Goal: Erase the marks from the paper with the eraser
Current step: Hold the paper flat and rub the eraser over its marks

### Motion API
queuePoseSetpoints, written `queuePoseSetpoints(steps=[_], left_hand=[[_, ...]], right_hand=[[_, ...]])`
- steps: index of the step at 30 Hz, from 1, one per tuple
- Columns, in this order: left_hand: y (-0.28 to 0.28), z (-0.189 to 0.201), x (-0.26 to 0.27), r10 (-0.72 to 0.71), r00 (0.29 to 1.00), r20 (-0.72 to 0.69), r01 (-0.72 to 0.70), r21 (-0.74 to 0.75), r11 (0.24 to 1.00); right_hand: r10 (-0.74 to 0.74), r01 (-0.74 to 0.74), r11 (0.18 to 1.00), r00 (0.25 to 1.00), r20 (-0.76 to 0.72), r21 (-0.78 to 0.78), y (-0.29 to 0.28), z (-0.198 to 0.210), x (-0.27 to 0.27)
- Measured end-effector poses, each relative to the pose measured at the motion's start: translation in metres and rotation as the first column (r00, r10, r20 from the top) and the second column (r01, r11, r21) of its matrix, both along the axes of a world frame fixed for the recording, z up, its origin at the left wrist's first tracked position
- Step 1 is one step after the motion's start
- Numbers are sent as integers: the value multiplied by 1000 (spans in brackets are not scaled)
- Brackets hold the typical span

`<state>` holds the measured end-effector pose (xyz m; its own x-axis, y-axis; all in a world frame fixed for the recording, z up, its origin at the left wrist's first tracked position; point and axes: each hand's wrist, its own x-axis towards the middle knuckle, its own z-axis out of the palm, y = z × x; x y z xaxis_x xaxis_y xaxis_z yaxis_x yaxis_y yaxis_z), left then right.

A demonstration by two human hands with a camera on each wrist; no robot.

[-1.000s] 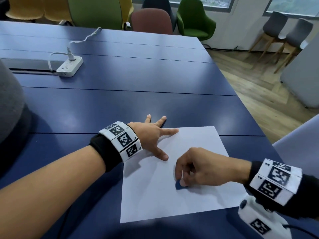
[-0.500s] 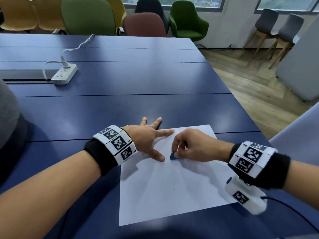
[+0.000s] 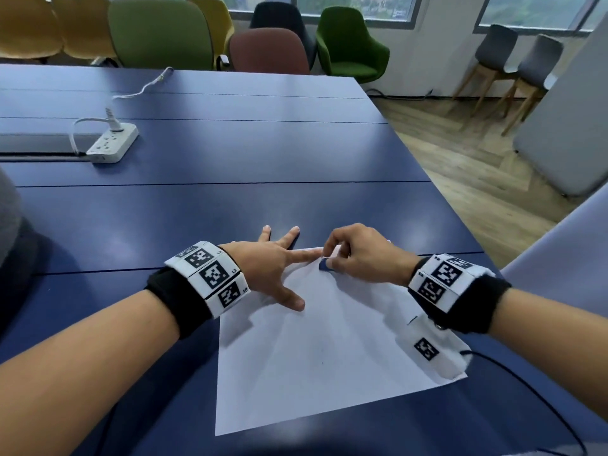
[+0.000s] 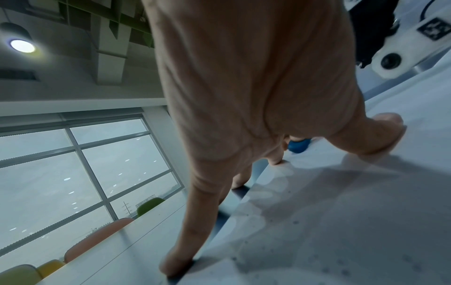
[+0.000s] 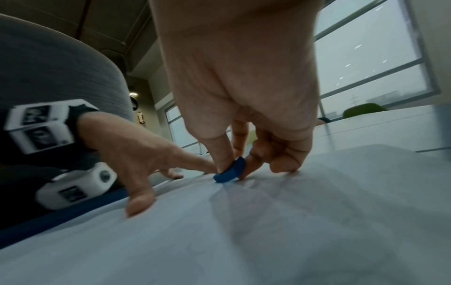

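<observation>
A white sheet of paper (image 3: 316, 350) lies on the blue table (image 3: 230, 179) in front of me. My left hand (image 3: 276, 261) lies flat with spread fingers on the paper's far left corner, index finger and thumb on the sheet. My right hand (image 3: 355, 255) pinches a small blue eraser (image 3: 324, 264) between thumb and fingers and presses it onto the paper near the far edge, just beside my left index fingertip. The right wrist view shows the eraser (image 5: 230, 170) tilted, its lower edge on the sheet (image 5: 268, 231). A tiny dark speck (image 3: 321, 362) shows mid-sheet.
A white power strip (image 3: 112, 144) with its cable sits at the far left of the table. Coloured chairs (image 3: 263, 47) line the far edge. The table's right edge drops to a wooden floor (image 3: 477, 179). A wrist camera unit (image 3: 427, 348) hangs over the paper's right edge.
My right hand has carried the eraser from the middle of the sheet up to its far edge, beside the left index finger. The left hand has stayed pressed on the corner.
</observation>
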<state>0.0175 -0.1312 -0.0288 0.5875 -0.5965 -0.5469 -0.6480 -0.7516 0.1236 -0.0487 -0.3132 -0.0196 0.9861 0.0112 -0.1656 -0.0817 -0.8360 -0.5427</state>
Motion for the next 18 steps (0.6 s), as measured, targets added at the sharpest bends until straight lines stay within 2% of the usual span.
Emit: queuePoseSetpoints(steps=[2,6,7,9,13,15,18], left_hand=[[-1,0,0,1,1000,-1,-1,3,1000],[0,-2,2,1,1000,8,-1,10,1000],[0,-3,2,0,1000,10,0,13,1000],[0,-2,1,-2,1000,10,2,13,1000],[-1,1,0,5,1000,0,-5,14,1000],[-1,1,0,5,1000,2,-5,19,1000],[-2,0,1,-3,1000,11,3,29,1000]], right_hand=[[2,-2,1000,1000,-8,15,0,0,-4],[234,-231,972,961,-147,35,14,1,-33],[255,-254,967,953,-165,29,16,3,-34],[196,-198,980,971,-138,-3,10,4,-24],[-10,10,1000,998,-56,-4,-9,0,0],[57,-57,998,996,-67,11,-2,1,-14],[278,-275,961,944,-177,44,17,3,-45]])
